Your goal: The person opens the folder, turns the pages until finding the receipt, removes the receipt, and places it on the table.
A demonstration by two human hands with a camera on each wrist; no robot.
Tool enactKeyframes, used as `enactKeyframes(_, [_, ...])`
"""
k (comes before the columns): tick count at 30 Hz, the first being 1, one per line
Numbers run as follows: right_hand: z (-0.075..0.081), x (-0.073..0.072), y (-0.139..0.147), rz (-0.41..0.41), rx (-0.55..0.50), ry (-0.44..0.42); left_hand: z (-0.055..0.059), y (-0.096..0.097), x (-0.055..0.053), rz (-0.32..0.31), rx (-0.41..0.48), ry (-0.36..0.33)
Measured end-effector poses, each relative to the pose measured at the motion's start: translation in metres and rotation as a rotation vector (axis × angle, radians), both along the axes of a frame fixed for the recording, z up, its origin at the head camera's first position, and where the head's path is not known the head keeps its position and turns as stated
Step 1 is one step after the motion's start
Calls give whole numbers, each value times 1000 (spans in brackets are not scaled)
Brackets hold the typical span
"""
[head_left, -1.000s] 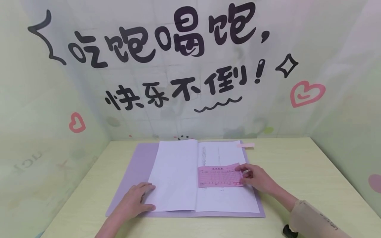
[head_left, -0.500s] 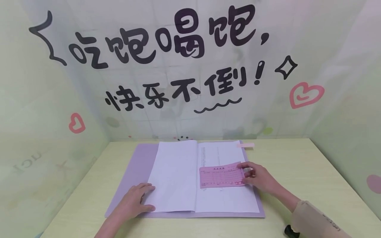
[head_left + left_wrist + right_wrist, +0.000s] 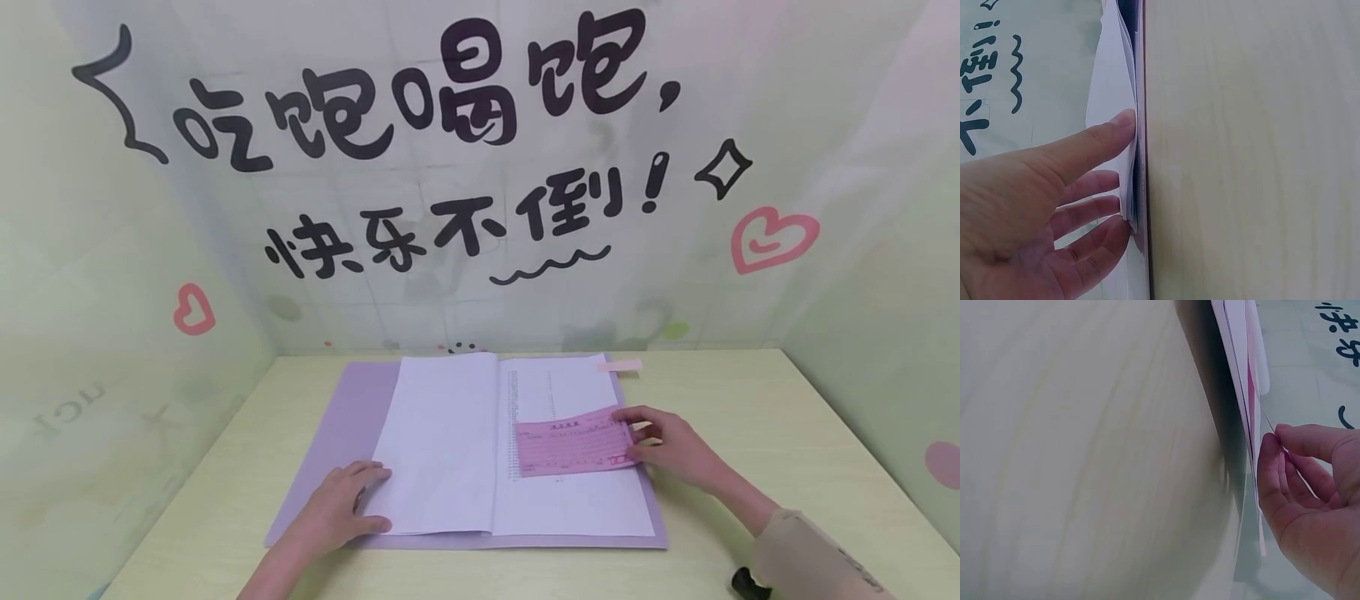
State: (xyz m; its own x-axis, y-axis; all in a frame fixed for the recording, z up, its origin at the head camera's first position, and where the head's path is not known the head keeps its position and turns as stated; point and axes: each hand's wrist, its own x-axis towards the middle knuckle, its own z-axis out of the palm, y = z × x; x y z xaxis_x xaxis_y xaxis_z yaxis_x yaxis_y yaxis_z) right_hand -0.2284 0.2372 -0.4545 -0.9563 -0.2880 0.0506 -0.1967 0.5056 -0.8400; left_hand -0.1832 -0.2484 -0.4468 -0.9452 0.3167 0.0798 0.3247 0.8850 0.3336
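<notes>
A purple folder (image 3: 367,398) lies spread with white pages, a blank one (image 3: 442,442) on the left and a printed one (image 3: 570,512) on the right. Over the printed page is a pink printed slip (image 3: 573,447), its right end lifted and bending slightly. My right hand (image 3: 671,446) pinches that right end between thumb and fingers; the right wrist view shows its thin edge at the fingertips. My left hand (image 3: 341,510) rests at the lower left of the blank page, thumb and fingers spread along its edges. In the left wrist view, the thumb (image 3: 1124,120) touches the page edge.
A pale pink tab (image 3: 624,365) sticks out past the folder's top right corner. A small black object (image 3: 750,583) shows beside the right sleeve (image 3: 810,554). The wooden table (image 3: 735,400) meets printed walls at the back and both sides.
My right hand has drawn the pink slip to the right, away from the centre fold, uncovering print at its left. My left hand has stayed in place.
</notes>
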Motion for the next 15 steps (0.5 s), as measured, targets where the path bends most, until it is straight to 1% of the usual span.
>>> enactKeyframes(6, [6, 4, 10, -8, -13, 17, 0, 0, 0, 1, -9, 4])
enactKeyframes(11, [11, 5, 21, -38, -6, 57, 0, 0, 0, 0, -6, 1])
enactKeyframes(15, [12, 3, 34, -62, 9, 93, -1, 0, -1, 2, -5, -7])
